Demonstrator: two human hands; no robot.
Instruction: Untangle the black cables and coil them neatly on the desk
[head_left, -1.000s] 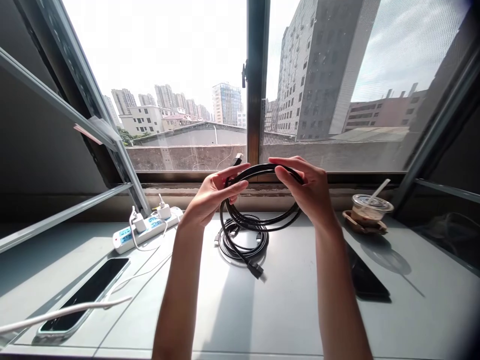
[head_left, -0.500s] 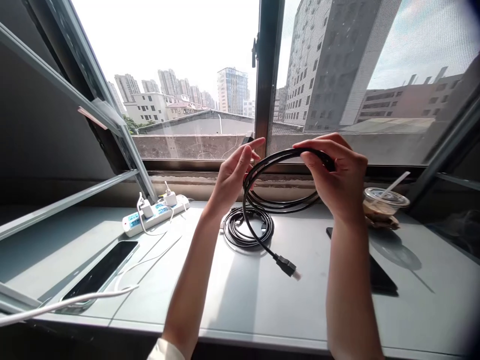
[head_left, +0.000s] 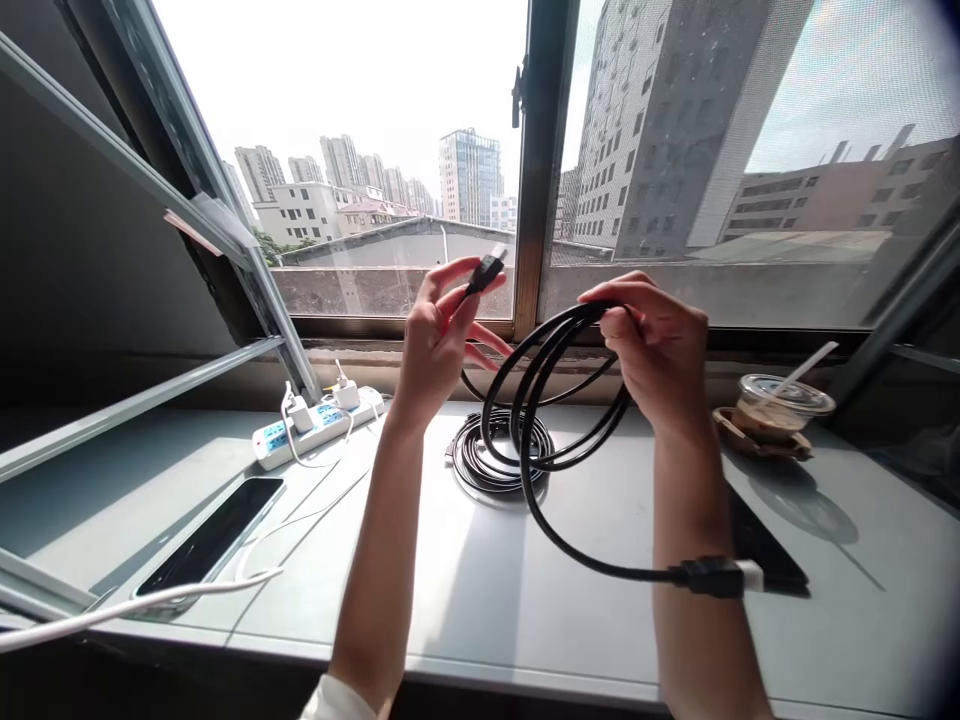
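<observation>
Loose loops of a black cable hang from my right hand, whose thumb and fingers pinch them at the top. One plug end dangles low, in front of my right forearm. My left hand is raised to the left of the loops and holds the cable's other plug between thumb and forefinger, with its remaining fingers spread. Behind and below the loops, a second black cable lies coiled on the grey table.
A white power strip with plugs and a phone with a white cable lie at the left. A dark flat object sits beyond my right forearm, near a lidded cup in a holder. The window stands behind.
My left hand has moved left and its plug now shows plainly. The held loops have spread apart and hang lower. The dangling plug has swung right.
</observation>
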